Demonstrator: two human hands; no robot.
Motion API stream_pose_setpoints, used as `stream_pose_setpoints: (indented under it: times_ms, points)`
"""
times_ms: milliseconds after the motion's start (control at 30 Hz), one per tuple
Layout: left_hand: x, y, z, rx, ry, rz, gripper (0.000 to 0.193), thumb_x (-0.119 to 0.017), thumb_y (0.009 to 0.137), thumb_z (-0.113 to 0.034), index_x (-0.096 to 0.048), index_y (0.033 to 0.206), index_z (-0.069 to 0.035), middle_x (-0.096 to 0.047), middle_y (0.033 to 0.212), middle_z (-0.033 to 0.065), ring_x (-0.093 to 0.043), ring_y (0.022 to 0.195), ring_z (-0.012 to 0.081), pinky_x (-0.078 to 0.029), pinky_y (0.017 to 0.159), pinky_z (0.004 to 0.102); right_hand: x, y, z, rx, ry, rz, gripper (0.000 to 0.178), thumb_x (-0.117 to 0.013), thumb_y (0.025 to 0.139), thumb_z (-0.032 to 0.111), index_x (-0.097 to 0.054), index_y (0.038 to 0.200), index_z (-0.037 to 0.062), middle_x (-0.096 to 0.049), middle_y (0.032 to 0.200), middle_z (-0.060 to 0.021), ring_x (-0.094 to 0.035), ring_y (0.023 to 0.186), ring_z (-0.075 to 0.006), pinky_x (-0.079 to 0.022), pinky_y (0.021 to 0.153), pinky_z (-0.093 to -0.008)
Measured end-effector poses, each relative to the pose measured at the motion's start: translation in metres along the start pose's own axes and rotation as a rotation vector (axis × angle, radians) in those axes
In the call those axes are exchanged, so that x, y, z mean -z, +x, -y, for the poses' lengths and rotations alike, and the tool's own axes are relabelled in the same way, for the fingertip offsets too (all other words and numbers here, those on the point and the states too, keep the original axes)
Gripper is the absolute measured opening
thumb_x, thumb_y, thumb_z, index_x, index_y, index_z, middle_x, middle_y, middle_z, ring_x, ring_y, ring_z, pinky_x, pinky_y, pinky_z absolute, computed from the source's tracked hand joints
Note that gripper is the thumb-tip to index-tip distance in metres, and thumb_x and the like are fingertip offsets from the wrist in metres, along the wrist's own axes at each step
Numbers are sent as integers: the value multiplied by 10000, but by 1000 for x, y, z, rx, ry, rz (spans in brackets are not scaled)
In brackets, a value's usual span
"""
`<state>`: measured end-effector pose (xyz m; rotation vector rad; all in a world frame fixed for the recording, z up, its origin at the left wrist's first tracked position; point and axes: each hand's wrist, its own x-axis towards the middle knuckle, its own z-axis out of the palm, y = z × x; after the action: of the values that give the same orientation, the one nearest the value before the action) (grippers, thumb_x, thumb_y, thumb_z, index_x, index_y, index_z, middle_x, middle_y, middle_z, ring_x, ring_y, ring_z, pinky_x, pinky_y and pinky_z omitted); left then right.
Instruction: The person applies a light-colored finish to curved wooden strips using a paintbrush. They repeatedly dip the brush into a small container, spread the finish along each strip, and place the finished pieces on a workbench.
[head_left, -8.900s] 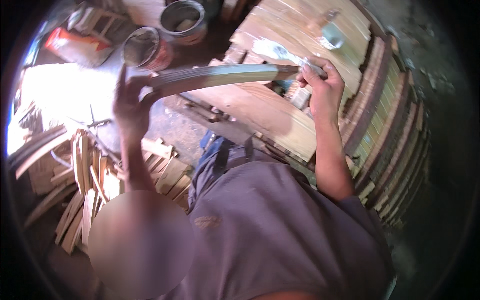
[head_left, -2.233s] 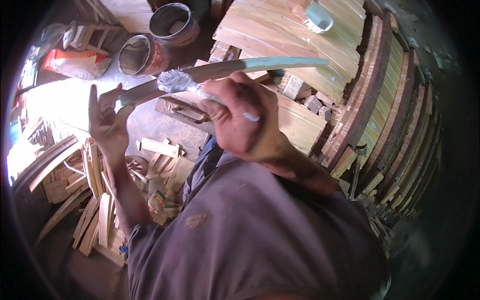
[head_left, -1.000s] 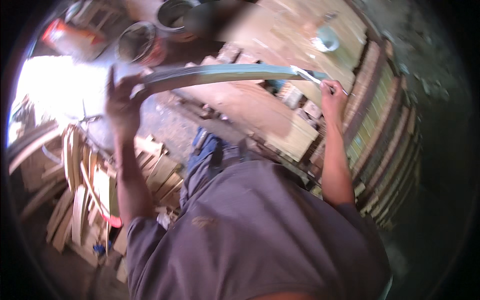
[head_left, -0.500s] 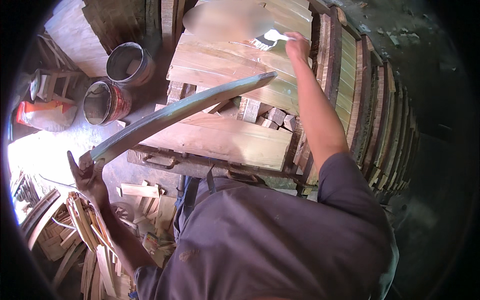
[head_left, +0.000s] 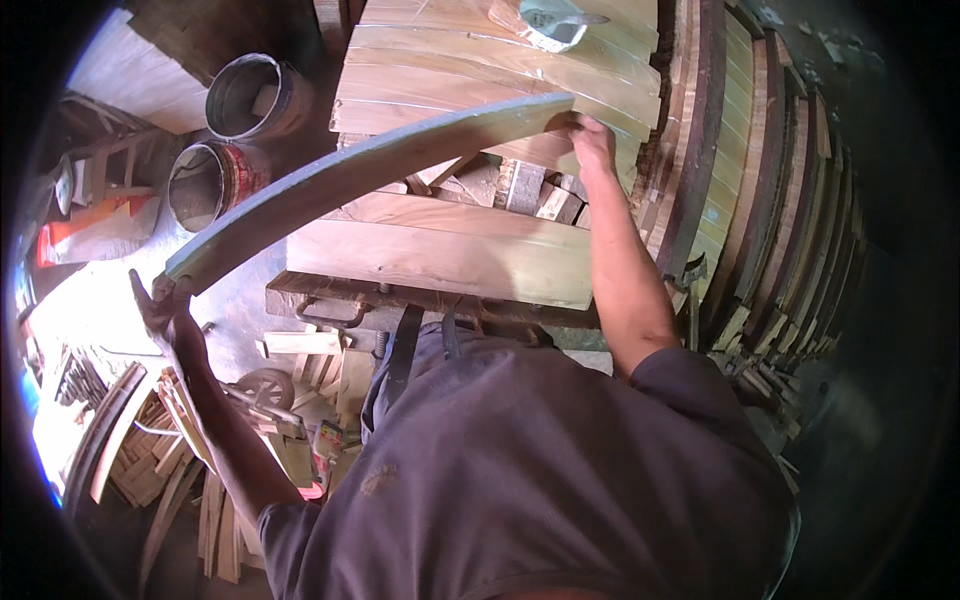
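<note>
A long curved wooden plank point(head_left: 370, 150) spans between my hands, slanting up from left to right above the workbench. My left hand point(head_left: 172, 312) grips its lower left end, one finger sticking out. My right hand point(head_left: 592, 148) is closed on the upper right end. Beyond the plank, near the top edge, a shallow container point(head_left: 545, 25) with whitish stuff sits on pale boards point(head_left: 430, 60). A slim-handled tool point(head_left: 588, 18) lies across that container, out of my hands; its working end is hard to make out.
One wide board point(head_left: 430, 250) lies along the bench's near side, with wood blocks point(head_left: 525, 188) behind it. Stacked curved panels point(head_left: 740, 180) stand at right. Two buckets point(head_left: 205, 185) sit at left. Scrap wood point(head_left: 215, 520) heaps by my left arm, beside a small wheel point(head_left: 268, 388).
My right hand has let go of the white-handled brush and taken the plank's right end. That end has moved up and right; the left end is slightly lower left. The view has shifted.
</note>
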<state>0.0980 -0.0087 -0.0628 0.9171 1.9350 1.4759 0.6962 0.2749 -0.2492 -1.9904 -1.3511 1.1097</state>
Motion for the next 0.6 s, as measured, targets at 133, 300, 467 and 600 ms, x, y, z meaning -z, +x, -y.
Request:
stream_pose_setpoints:
  times_ms: [133,300,467,600]
  points:
    - [14,27,31,-41,111,28,919,-741,816,-85,-175,1528,45,-656,964,57,-607,939,162,-440,964,305,-7,-12,4,31,202,-37,327,-556,776,-27,-709,1062,9,-692,996,-76,-612,941,-168,-472,854,-300]
    - [15,62,85,-51,289,161,814,-678,827,-49,-242,1509,31,-695,1017,97,-638,895,173,-517,877,302,30,-33,-51,-7,85,-59,141,-625,804,14,-724,902,30,-676,885,-11,-600,830,-142,-475,728,-299]
    - [-90,65,113,181,65,146,737,-705,848,-71,-327,1477,7,-707,931,110,-647,814,153,-535,746,281,72,-84,-92,-145,-588,-309,189,-589,807,168,-707,812,20,-707,837,-172,-691,849,-296,-525,774,-395]
    - [-174,76,79,211,576,215,869,-794,747,-144,-348,1486,-44,-724,947,129,-689,891,197,-544,782,333,103,-87,-116,-314,-645,-264,240,-544,788,146,-722,924,60,-700,1050,-198,-654,1038,-376,-501,919,-438]
